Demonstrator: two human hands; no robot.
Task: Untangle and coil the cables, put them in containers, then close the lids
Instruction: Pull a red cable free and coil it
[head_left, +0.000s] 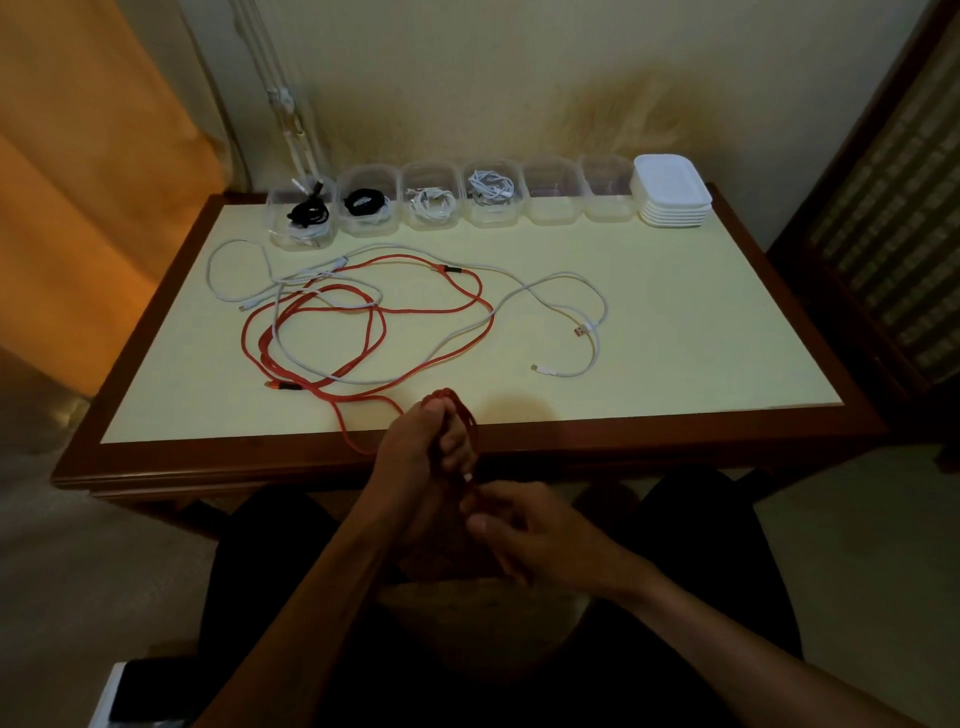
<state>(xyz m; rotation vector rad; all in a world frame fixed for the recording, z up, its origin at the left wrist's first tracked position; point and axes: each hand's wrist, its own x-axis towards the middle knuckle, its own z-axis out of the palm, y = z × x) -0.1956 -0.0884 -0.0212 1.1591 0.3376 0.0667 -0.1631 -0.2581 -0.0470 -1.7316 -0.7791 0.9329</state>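
At the table's near edge my left hand (415, 447) grips a small coil of red cable (460, 410). Just below it my right hand (519, 530) pinches the same red cable near its end. The loose part of the cable runs left from my hands into a tangle of red cables (363, 312) and white cables (566, 283) spread over the middle of the table. Along the far edge stands a row of clear containers: the left ones hold black cables (309, 212) or white cables (488, 187), and the two right ones (553, 195) are empty.
A stack of white lids (672, 189) sits at the right end of the container row. The table (675, 332) has a pale top and a dark wooden rim. A curtain hangs at the left and a dark cabinet stands at the right.
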